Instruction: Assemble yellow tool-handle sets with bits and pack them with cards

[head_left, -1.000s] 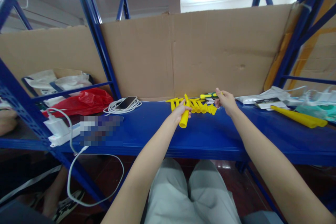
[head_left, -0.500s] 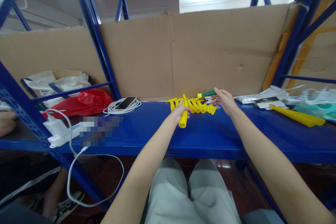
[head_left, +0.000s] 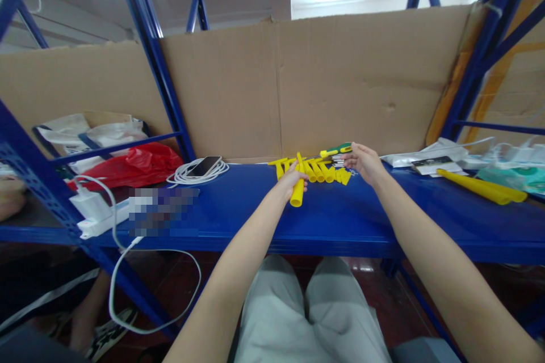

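Note:
My left hand (head_left: pixel 291 180) is closed around a yellow tube (head_left: pixel 297 195), whose open end faces me. A green and yellow screwdriver (head_left: pixel 336 150) lies level, its handle end at the fingertips of my right hand (head_left: pixel 360 159), which are closed on it. The shaft points left toward the top of the tube in my left hand. Several yellow tubes (head_left: pixel 318 172) lie in a row on the blue shelf (head_left: pixel 238 204), between and behind my hands. Small metal pieces (head_left: pixel 339 161) sit beside my right fingertips.
On the left are a phone (head_left: pixel 205 166) on a coiled white cable (head_left: pixel 181 176), a red bag (head_left: pixel 140 164) and a power strip (head_left: pixel 102 224). Another yellow piece (head_left: pixel 481 186) lies at the right near white packaging (head_left: pixel 426 153). Cardboard (head_left: pixel 340 79) stands behind.
The screwdriver handle has turned about its length in my right fingers, showing more yellow now. My left hand and its tube have stayed in place.

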`<state>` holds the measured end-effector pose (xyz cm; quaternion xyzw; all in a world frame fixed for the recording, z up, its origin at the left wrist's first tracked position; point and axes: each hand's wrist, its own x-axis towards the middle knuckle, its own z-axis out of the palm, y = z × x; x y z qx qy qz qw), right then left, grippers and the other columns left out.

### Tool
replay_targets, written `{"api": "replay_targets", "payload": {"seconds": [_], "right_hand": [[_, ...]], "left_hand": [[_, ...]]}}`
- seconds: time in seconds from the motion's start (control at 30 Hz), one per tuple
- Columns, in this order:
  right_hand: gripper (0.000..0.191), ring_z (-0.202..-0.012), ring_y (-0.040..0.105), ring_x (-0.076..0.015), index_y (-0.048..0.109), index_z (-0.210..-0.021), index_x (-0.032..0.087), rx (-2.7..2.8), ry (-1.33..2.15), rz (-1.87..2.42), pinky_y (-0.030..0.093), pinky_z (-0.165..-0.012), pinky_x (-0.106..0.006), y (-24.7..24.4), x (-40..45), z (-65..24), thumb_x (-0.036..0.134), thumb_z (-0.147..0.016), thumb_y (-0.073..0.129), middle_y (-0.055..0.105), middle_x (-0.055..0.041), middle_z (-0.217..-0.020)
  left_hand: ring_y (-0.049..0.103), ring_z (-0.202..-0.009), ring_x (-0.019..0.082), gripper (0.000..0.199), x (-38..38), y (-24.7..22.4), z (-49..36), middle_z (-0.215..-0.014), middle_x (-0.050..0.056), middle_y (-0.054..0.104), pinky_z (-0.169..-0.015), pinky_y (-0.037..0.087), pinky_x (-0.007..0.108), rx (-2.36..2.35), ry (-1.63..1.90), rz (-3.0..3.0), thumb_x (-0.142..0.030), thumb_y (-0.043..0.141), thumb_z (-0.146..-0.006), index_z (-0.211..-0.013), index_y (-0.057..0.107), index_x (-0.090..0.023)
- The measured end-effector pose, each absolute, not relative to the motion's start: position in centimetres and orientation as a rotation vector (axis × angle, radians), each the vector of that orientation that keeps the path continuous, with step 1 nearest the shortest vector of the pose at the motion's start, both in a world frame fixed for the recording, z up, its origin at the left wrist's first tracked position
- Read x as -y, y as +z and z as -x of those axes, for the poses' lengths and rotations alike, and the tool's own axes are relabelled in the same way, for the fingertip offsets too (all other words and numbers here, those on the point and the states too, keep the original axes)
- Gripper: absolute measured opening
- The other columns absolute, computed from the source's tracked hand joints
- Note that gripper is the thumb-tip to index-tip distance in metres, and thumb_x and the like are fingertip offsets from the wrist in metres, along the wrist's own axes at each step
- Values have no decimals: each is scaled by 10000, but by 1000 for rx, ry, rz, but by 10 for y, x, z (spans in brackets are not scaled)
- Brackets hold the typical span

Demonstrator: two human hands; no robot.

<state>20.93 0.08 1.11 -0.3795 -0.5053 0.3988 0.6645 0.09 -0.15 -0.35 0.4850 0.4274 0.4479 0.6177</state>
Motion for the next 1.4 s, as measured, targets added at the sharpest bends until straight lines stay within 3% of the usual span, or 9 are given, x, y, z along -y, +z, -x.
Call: {"api": "replay_targets", "payload": {"seconds": [0.13, 0.37, 0.47, 0.63, 1.0, 1.27, 1.4], "right_hand": [[192, -479, 612, -100, 550, -792, 191, 1162, 914, 807, 505, -488, -201, 12, 1, -208, 361, -860, 606, 658, 0, -615], [328, -408, 554, -77, 522, -697, 188, 1174, 784, 895, 408, -386, -160, 8, -2, -208, 469, -784, 668, 598, 25, -539], [323, -403, 547, -77, 531, -751, 193, 1139, 788, 913, 416, -396, -164, 6, -5, -208, 483, -774, 670, 605, 25, -542], [323, -362, 506, -76, 574, -823, 193, 1116, 784, 913, 398, -378, -166, 3, -8, -211, 492, -758, 679, 567, 42, -479], [114, -452, 555, -65, 589, -850, 194, 1129, 948, 787, 471, -488, -162, 9, 1, -204, 282, -822, 655, 610, 43, -539], [296, -399, 535, -77, 484, -700, 193, 1135, 909, 918, 438, -420, -167, 7, -1, -205, 411, -833, 634, 584, 27, -500], [290, -392, 529, -70, 481, -700, 191, 1103, 893, 930, 442, -419, -165, 7, -3, -206, 399, -844, 623, 592, 21, -523]], "left_hand": [[432, -403, 50, 924, 1, -3, -1, -709, -35, 511, -410, 366, 166, -994, 1022, -1111, 33, 498, -694, -1475, 164, -330], [432, -397, 46, 916, 0, -4, 0, -682, -42, 510, -410, 362, 158, -993, 1039, -1096, 6, 530, -719, -1479, 146, -331], [430, -393, 45, 919, -1, -5, 0, -668, -48, 511, -412, 362, 157, -985, 1049, -1103, -13, 570, -716, -1477, 160, -325], [437, -400, 54, 905, 1, -4, -1, -700, -33, 527, -408, 364, 164, -1008, 1013, -1125, 25, 488, -725, -1481, 143, -332], [437, -405, 55, 913, 1, -4, -1, -709, -31, 500, -401, 361, 169, -1041, 1038, -1081, 33, 482, -727, -1488, 137, -335], [432, -410, 50, 862, 2, -4, -2, -735, -18, 521, -404, 362, 165, -1064, 1010, -1100, -1, 477, -765, -1486, 135, -327], [427, -396, 45, 845, 3, -4, -2, -701, -37, 500, -396, 357, 155, -1065, 1012, -1111, 5, 473, -767, -1478, 155, -322]]}}
